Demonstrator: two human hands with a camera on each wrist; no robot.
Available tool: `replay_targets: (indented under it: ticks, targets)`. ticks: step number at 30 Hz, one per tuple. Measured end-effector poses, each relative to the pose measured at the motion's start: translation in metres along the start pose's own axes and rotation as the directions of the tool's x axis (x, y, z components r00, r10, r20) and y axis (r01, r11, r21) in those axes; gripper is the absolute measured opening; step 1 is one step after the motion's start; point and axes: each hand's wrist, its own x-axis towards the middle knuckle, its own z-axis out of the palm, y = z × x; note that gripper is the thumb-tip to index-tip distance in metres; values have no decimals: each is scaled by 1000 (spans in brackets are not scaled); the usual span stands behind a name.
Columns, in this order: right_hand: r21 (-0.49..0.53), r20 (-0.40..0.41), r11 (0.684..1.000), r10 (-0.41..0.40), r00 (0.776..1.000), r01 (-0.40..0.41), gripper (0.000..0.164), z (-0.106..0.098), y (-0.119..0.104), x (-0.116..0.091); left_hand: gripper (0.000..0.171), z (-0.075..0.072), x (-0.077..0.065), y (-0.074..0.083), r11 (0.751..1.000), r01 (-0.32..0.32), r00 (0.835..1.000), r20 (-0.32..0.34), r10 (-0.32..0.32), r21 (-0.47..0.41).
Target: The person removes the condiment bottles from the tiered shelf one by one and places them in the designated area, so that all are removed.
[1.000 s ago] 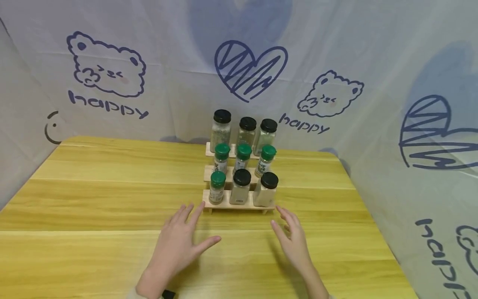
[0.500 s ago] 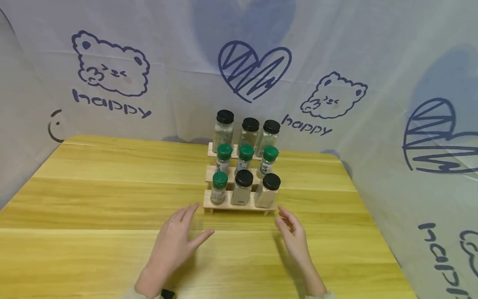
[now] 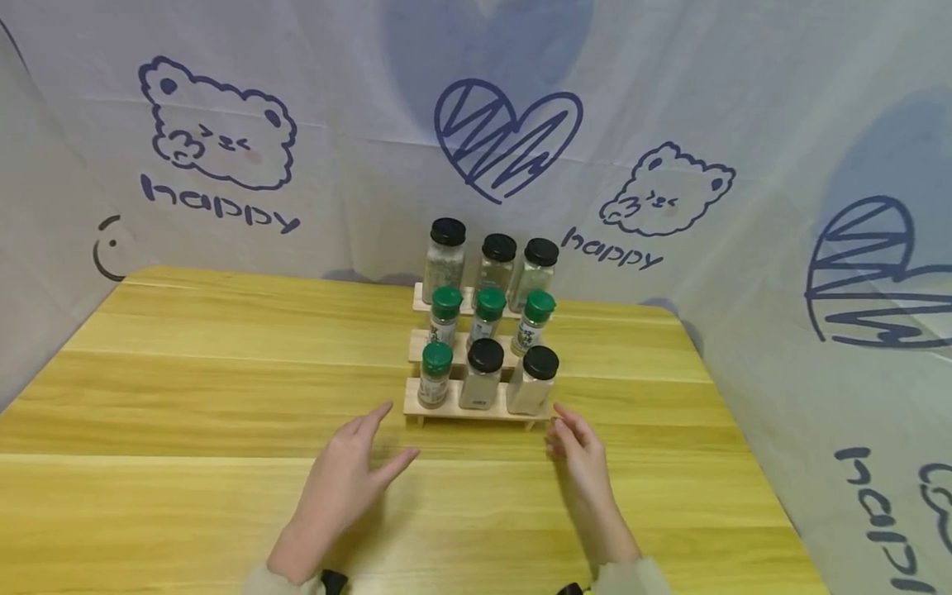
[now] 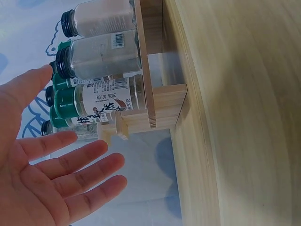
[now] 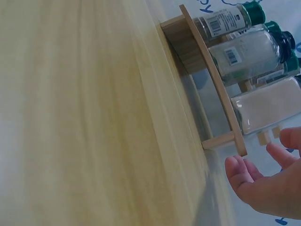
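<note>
A three-tier wooden rack (image 3: 411,398) stands on the table. On its front tier are a green-capped spice jar (image 3: 435,380) and two black-capped jars (image 3: 482,382) of pale powder. Green-capped jars (image 3: 530,322) fill the middle tier; taller black-capped jars (image 3: 444,264) stand behind. My left hand (image 3: 340,475) hovers in front of the rack's left end, thumb and fingers spread, touching nothing. Near the right front corner is my right hand (image 3: 585,454), fingers loosely bent with nothing held. In the right wrist view its fingertips (image 5: 235,167) lie close beside the rack's end; contact cannot be made out.
The wooden table (image 3: 186,397) stretches to both sides of the rack. A pale cloth (image 3: 357,74) printed with bears and hearts hangs behind the table and along its right side. Dark objects at the wrists show at the head view's lower edge.
My left hand has drawn back slightly left, away from the rack. The fingers of my right hand have come closer together near the rack's right corner. The jars stay in place.
</note>
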Motion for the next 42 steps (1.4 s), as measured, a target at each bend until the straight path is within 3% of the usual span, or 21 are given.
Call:
replay_targets:
  ticks: [5, 11, 22, 42]
  targets:
    - [93, 20, 995, 31, 999, -32, 40, -1, 9, 14, 63, 1, 3, -1, 1000, -2, 1000, 5, 2, -21]
    - [35, 29, 999, -1, 1000, 0, 37, 5, 6, 24, 62, 0, 7, -3, 999, -16, 1000, 2, 16, -48]
    - [-24, 4, 999, 38, 999, -38, 34, 7, 11, 33, 59, 1, 13, -5, 993, -8, 1000, -1, 8, -115]
    - [17, -1, 1000, 24, 1000, -24, 34, 7, 12, 47, 54, -1, 41, -2, 966, -12, 1000, 9, 15, -259]
